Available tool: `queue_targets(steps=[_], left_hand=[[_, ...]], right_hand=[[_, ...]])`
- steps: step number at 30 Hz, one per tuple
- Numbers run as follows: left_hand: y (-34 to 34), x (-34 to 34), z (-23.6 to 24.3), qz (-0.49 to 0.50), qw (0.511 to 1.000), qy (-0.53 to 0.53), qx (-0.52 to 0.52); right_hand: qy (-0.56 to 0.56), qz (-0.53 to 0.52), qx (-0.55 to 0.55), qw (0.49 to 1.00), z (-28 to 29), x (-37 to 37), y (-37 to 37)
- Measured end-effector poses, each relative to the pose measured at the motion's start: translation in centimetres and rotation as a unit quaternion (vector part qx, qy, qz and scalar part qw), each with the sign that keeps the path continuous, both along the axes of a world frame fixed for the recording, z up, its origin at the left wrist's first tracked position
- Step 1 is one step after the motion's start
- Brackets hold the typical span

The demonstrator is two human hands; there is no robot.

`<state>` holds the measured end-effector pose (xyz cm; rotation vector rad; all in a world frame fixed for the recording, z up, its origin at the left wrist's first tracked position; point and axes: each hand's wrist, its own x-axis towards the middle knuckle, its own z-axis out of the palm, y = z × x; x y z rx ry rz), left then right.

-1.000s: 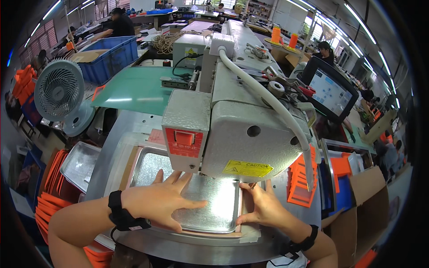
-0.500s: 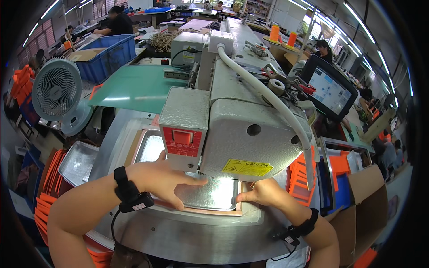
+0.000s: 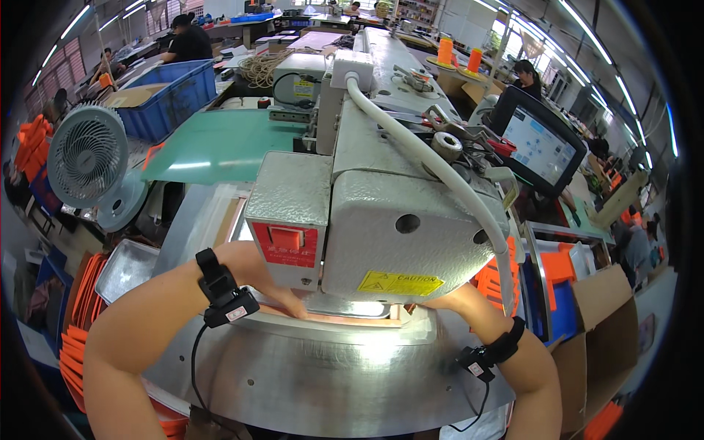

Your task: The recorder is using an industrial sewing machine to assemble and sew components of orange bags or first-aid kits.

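Note:
A shallow silver tray (image 3: 341, 305) lies on the metal work plate (image 3: 308, 378), beneath the grey machine head (image 3: 411, 238). A pinkish-brown strip (image 3: 359, 320) runs along the tray's near edge. My left hand (image 3: 273, 284) reaches under the red-labelled box (image 3: 287, 213) on the machine's front. One stretched-out digit shows near the strip; the other fingers are hidden. At the tray's right end, my right hand (image 3: 442, 298) goes behind the lower edge of the machine head, its fingers out of sight. Each wrist wears a black strap with a small cabled device.
A white fan (image 3: 88, 158) and a blue crate (image 3: 165, 99) stand at the left. Orange pieces are stacked beside another silver tray (image 3: 126, 270). On the right are a screen (image 3: 539, 143), a metal frame and an open cardboard box (image 3: 601, 352). Other people sit farther back.
Both hands have moved away from me, deeper under the machine head. The tray's bright surface, plainly visible before, is now mostly hidden. My view has shifted slightly.

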<state>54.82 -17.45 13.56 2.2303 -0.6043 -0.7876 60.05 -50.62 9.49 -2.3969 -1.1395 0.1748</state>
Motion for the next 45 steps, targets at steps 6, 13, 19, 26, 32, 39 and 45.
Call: queue_targets(steps=[6,13,19,26,32,39,45], left_hand=[[-1.2,-0.9,-0.4,0.068,0.991,0.027,-0.113],[-2.6,-0.7,-2.9,0.099,0.988,0.021,-0.114],[-3.0,-1.0,-2.8,0.097,0.986,0.082,-0.109],[-3.1,-0.9,-2.3,0.086,0.990,0.051,-0.095],[-4.9,-1.4,1.3,0.095,0.991,0.057,-0.071],[-4.2,-5.1,-5.4,-0.064,0.968,-0.204,0.128],[-4.7,-10.6,-4.2,-0.061,0.943,-0.298,0.138]], right_hand=[[0.070,-0.025,-0.054,0.996,-1.2,1.1,-2.2],[0.163,-0.014,-0.006,0.987,-1.9,2.0,-4.6],[0.121,-0.004,-0.053,0.991,-1.6,1.8,-5.2],[0.163,-0.025,-0.007,0.986,-0.3,1.9,-4.2],[0.139,-0.017,0.043,0.989,0.0,2.1,-4.4],[0.021,-0.192,-0.030,0.981,-1.2,-7.7,-1.0],[-0.056,-0.203,0.033,0.977,-2.0,-13.0,-2.2]])
